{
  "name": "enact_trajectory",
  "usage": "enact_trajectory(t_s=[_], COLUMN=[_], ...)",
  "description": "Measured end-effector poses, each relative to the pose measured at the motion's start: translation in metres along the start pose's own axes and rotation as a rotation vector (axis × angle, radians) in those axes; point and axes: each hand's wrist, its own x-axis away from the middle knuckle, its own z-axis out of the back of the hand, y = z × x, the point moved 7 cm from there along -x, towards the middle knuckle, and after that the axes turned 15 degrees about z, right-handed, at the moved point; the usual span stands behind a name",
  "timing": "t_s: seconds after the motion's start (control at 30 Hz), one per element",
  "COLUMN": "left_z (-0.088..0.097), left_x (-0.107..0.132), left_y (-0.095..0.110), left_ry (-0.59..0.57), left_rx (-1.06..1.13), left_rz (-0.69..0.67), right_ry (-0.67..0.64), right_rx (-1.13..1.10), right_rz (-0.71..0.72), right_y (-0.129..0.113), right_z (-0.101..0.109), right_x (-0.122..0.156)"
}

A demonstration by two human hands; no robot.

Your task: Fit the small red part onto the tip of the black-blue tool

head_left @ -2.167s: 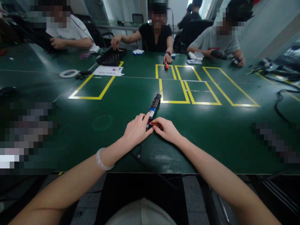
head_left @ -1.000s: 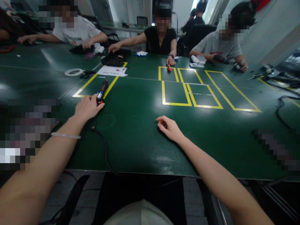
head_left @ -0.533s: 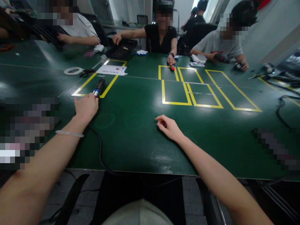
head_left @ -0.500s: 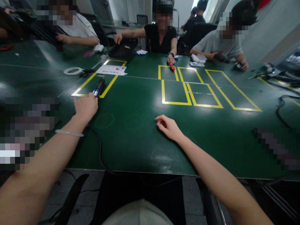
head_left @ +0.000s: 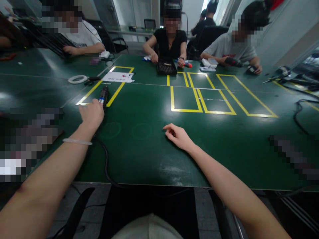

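Observation:
My left hand (head_left: 91, 114) is closed around a black corded electric screwdriver (head_left: 104, 94) with a blue and silver band, at the near end of the left yellow-taped outline (head_left: 116, 93). Its far end sticks out past my fingers; the grip is largely hidden. From beneath the hand a black cord (head_left: 106, 159) runs back over the table's front edge. My right hand (head_left: 179, 136) rests on the green table (head_left: 144, 156), fingers loosely curled and slightly apart, with nothing in them.
A white paper (head_left: 119, 77) and a white ring-shaped roll (head_left: 77, 79) lie at the left. More yellow-taped outlines (head_left: 186, 110) mark the right. Across the table a person (head_left: 171, 43) holds a black tray (head_left: 166, 67) and a red-tipped tool (head_left: 188, 65). Cables (head_left: 297, 113) lie far right.
The person opposite has brought the black tray from the left to in front of them and shifted the red-tipped tool right. My hands have hardly moved.

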Motion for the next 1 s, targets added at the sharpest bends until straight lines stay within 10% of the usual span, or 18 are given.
enact_trajectory(t_s=[0.17, 0.4, 0.57, 0.8, 1.0], left_z=[0.020, 0.027, 0.045, 0.041, 0.055], left_x=[0.031, 0.125, 0.185, 0.201, 0.195], left_y=[0.023, 0.124, 0.158, 0.159, 0.155], left_ry=[0.036, -0.809, -1.044, -1.058, -0.739], left_rx=[0.412, 0.999, 0.926, 0.876, 0.873], left_rz=[-0.090, -0.416, -0.744, -0.850, -0.856], right_ry=[-0.004, 0.006, 0.011, 0.004, 0.073], right_rx=[-0.002, -0.022, -0.124, -0.159, -0.206], right_rz=[0.009, 0.022, 0.068, 0.100, -0.013], right_y=[-0.001, -0.003, -0.012, -0.020, -0.008], right_z=[0.000, 0.002, 0.000, -0.001, 0.003], right_x=[0.000, 0.001, -0.002, -0.004, -0.001])
